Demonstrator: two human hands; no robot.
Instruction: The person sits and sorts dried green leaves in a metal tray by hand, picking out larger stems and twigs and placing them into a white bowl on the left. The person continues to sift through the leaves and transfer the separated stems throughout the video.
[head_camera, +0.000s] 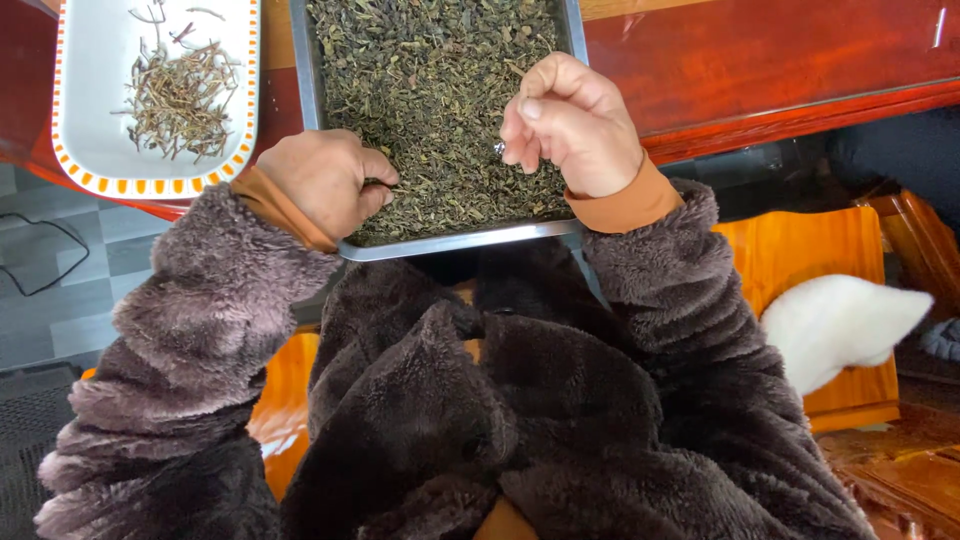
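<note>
A metal tray (450, 243) full of dark green dried tea leaves (430, 90) lies on a red wooden table in front of me. My left hand (320, 182) rests at the tray's near left corner, fingers curled onto the leaves; whether it holds any I cannot tell. My right hand (570, 125) hovers over the tray's right side, thumb and fingers pinched together, seemingly on a small bit of leaf. Both arms wear fuzzy brown sleeves over orange cuffs.
A white dish with an orange-dotted rim (80, 150) holds a pile of pale stems (180, 100) at the upper left. The red table edge (780, 110) runs to the right. An orange wooden stool (820, 250) and a white furry thing (840, 320) sit at my right.
</note>
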